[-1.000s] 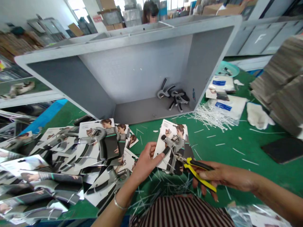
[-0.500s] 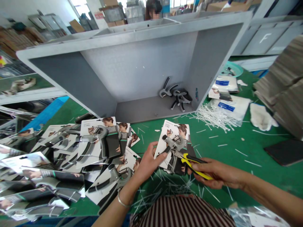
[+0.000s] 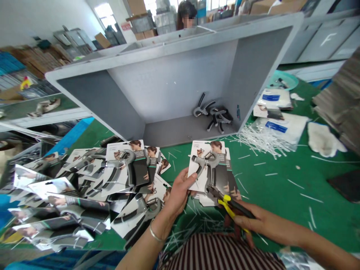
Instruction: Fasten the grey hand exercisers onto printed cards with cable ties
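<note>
My left hand [image 3: 176,193] is closed on the left edge of a printed card, thumb on top, with a grey and black hand grip strengthener [image 3: 213,170] mounted on it. At least one more card [image 3: 208,200] lies underneath. In my right hand [image 3: 250,221] are cutting pliers [image 3: 231,206] with yellow and black handles. Their jaws are by the card's lower edge, near the strengthener's handle; whether they touch it I cannot tell. To the left lies a heap of similar carded hand grip strengtheners [image 3: 119,168], partly overlapping.
A grey crate [image 3: 180,86] stands on its side, with several loose strengtheners [image 3: 216,116] inside. White zip ties [image 3: 266,140] lie piled beside plastic bags [image 3: 284,125] and a white glove [image 3: 323,140]. Clipped strips litter the green table [image 3: 261,187]. Another person [image 3: 186,15] is beyond the crate.
The pliers have drawn back from the strengthener's middle, down toward the card's lower edge. The card is turned more upright, and a card beneath shows more. The whole view has shifted slightly.
</note>
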`<state>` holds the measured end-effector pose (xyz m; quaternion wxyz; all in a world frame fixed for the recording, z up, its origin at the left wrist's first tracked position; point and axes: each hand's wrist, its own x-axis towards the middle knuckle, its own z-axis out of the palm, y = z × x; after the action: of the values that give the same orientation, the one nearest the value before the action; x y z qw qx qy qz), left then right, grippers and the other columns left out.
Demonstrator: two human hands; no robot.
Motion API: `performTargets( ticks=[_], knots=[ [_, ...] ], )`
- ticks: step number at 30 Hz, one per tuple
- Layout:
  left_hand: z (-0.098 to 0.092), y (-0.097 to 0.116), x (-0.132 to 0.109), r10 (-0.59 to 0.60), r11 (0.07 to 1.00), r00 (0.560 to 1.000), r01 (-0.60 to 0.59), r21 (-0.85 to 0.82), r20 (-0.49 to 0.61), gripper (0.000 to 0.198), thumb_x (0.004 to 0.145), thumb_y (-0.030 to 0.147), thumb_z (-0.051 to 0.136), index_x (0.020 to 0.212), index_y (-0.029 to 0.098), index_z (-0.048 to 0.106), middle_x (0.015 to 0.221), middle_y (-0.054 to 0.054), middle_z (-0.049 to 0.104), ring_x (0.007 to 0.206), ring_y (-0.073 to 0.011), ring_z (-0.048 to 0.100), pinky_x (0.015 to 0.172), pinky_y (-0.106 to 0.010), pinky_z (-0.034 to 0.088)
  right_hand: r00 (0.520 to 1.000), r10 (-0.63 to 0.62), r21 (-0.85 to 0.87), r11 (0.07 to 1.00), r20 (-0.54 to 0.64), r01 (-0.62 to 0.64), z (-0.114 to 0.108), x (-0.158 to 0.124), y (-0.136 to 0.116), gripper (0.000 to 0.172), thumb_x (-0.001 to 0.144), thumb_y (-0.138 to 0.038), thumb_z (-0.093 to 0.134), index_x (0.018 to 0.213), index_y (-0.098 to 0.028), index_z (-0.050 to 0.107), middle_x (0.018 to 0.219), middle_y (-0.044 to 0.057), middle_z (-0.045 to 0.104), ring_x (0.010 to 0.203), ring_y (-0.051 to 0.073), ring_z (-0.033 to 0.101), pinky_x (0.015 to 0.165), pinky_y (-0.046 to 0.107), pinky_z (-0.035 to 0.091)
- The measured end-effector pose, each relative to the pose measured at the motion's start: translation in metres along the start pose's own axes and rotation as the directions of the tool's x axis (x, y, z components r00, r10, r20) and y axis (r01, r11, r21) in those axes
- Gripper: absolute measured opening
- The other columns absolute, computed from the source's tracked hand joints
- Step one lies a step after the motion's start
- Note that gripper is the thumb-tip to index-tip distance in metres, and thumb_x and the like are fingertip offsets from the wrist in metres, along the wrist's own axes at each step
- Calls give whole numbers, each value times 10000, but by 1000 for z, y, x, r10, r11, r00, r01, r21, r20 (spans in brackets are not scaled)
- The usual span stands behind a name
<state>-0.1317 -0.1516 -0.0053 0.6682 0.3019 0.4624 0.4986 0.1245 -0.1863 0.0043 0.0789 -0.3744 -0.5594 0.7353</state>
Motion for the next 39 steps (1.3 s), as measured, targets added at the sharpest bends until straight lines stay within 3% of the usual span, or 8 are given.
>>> performTargets(
  ticks=[2,5,15,21,26,30,33,39],
  knots=[
    [11,-2,-3,10,999,1000,-12,-51,-28,398,857,382,676,1169,150,588,814,4,582,566,-56,468,456,-161,362,991,-38,353,936,126,-9,13,6,4,494,921,-475,555,1332,-209,491,1161,142,652,920,254,700,643,316,571],
    [24,-4,-8,16,994,998,-23,-106,-63,358,877,371,653,1163,166,585,964,-38,641,706,-92,579,547,-174,430,971,-155,608,794,180,14,31,17,9,472,902,-402,602,1313,-189,509,1141,149,652,979,279,693,618,289,562],
    [27,-12,-16,-36,993,993,22,-119,-110,448,854,480,654,1197,201,584,1055,-61,678,768,-125,647,596,-204,483,969,-206,707,706,140,47,41,26,12,487,905,-409,591,1331,-186,515,1019,137,669,801,230,694,492,213,492],
    [29,-15,-17,-48,991,994,35,-131,-96,437,845,509,649,1145,197,585,1069,-69,678,763,-135,646,603,-218,483,995,-59,701,714,78,-13,43,28,15,382,897,-477,596,1142,-183,595,729,-11,565,429,23,404,386,130,288],
    [24,-18,-18,-42,996,990,32,-78,-136,443,849,523,631,1146,198,580,966,-41,661,723,-125,611,567,-203,440,989,53,476,879,-135,18,51,37,25,431,852,-591,605,1014,-192,587,699,-30,547,451,45,375,440,173,352],
    [18,-18,-21,9,1000,982,-3,31,-188,437,831,508,662,1130,198,588,766,28,596,555,-84,476,486,-194,343,926,-176,-59,984,-334,165,52,47,33,376,912,-540,517,950,-180,615,835,46,628,718,171,563,707,308,512],
    [15,-17,-21,29,992,978,-2,130,-208,484,814,506,678,1180,206,574,772,22,628,540,-91,481,500,-209,352,895,-296,-283,937,-335,204,49,43,30,314,948,-429,462,1033,-185,639,963,91,676,899,240,621,858,370,509],
    [-9,-1,-15,102,961,908,15,275,-406,573,775,546,688,1205,205,523,959,-26,662,612,-115,553,491,-213,388,959,-238,-351,921,-156,171,47,6,28,346,886,-443,559,1140,-244,681,1080,99,730,957,274,687,849,344,547]
  ],
)
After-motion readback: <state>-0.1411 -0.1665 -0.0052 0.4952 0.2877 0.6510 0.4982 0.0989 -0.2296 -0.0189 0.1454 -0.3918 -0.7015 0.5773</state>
